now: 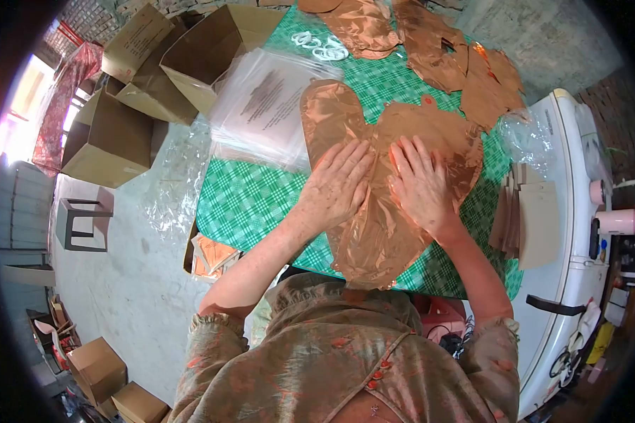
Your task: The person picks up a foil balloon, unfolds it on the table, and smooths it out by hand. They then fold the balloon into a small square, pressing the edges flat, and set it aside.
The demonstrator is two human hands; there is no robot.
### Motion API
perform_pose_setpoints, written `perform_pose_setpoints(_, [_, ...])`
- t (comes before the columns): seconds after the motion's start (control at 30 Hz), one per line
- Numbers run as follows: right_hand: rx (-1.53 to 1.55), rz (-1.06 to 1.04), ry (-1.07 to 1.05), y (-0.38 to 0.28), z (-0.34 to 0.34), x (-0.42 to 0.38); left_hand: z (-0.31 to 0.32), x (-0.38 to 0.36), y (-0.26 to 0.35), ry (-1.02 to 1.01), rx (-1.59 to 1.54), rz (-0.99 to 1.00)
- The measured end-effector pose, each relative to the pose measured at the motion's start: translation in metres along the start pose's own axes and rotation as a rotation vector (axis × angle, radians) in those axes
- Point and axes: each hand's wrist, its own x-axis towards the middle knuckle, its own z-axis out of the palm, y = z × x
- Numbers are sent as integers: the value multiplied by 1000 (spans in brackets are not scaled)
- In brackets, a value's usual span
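Note:
A flat, shiny copper-brown foil balloon [381,240] with rounded lobes lies creased across the table in front of me. My left hand [337,182] rests palm down on its left half, fingers stretched out and pointing up and to the right. Flat on the right half lies my right hand [423,185], its fingers slightly spread. Neither hand grips anything. Just left of the balloon is a stack of clear plastic bags [261,106] with printed text. More brown foil pieces [437,49] are spread at the table's far side.
Green checked cloth covers the table [243,201]. White loops [324,48] lie at its back; cardboard sheets [540,222] and crumpled clear plastic [529,137] lie on the right. Open cardboard boxes [109,141] stand left, near a small stool [85,224]. A white refrigerator [554,282] borders the right.

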Motion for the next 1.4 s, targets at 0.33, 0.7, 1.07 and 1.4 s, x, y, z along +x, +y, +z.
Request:
perform_pose_setpoints(0.33, [37, 30, -34, -4, 8, 5, -2, 0, 0, -8, -29, -4])
perform_pose_setpoints(0.7, [22, 11, 2, -6, 11, 8, 1, -1, 0, -48, 26, -6])
perform_pose_setpoints(1.07, [62, -10, 22, -2, 8, 8, 3, -1, 0, 17, 52, 15])
perform_pose_setpoints(1.4, [67, -105, 70, -3, 15, -8, 11, -4, -1, 83, 46, 11])
